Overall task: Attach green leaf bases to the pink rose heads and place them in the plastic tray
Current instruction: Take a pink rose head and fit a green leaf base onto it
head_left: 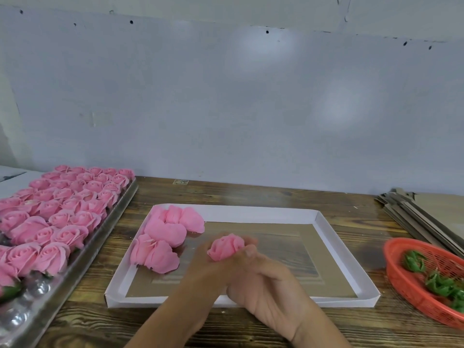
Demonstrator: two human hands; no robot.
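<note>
Both hands meet over the white cardboard box lid [324,223] and hold one pink rose head [224,246] between them. My left hand [208,270] grips it from the left and below; my right hand [263,280] has fingers curled round its right side and base. Any green leaf base under the rose is hidden by the fingers. Several loose pink rose heads [163,237] lie in the lid's far left corner. The plastic tray [105,227] on the left holds several rows of finished pink roses [62,204]. Green leaf bases [437,280] lie in a red basket [401,275] at the right.
The wooden table [251,194] runs back to a pale wall. A stack of flat cardboard sheets [421,212] lies at the far right behind the basket. Empty clear cups of the plastic tray [37,288] show at its near end.
</note>
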